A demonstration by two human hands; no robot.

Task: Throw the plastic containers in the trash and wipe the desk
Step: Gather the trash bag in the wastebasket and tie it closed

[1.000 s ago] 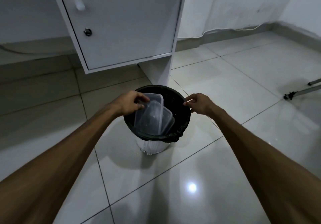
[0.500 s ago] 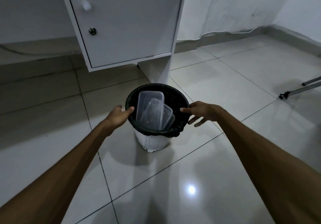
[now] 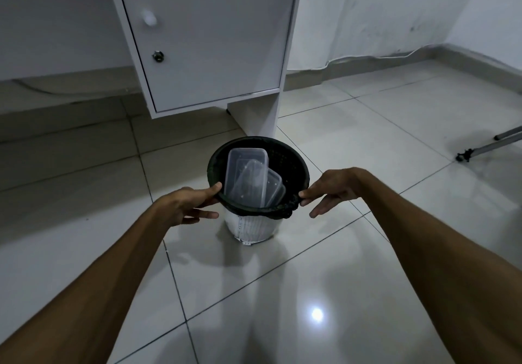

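Observation:
Two clear plastic containers (image 3: 248,178) stand on end inside the trash bin (image 3: 291,163), a white basket lined with a black bag, on the tiled floor. My left hand (image 3: 189,204) is at the bin's left side. Its thumb tip touches the rim and its fingers are spread loosely below, holding nothing. My right hand (image 3: 332,191) is at the bin's right side. One fingertip touches the knot of the black liner and the other fingers are apart. The desk top is out of view.
The white desk cabinet (image 3: 209,38) with a round lock hangs just behind the bin, its leg panel (image 3: 260,115) almost touching the rim. A tripod leg (image 3: 491,144) lies on the floor at the right. Glossy floor tiles surround the bin.
My left hand let go of the containers, which now rest in the bin, and drew back to the rim. My right hand opened and slid down to the liner knot.

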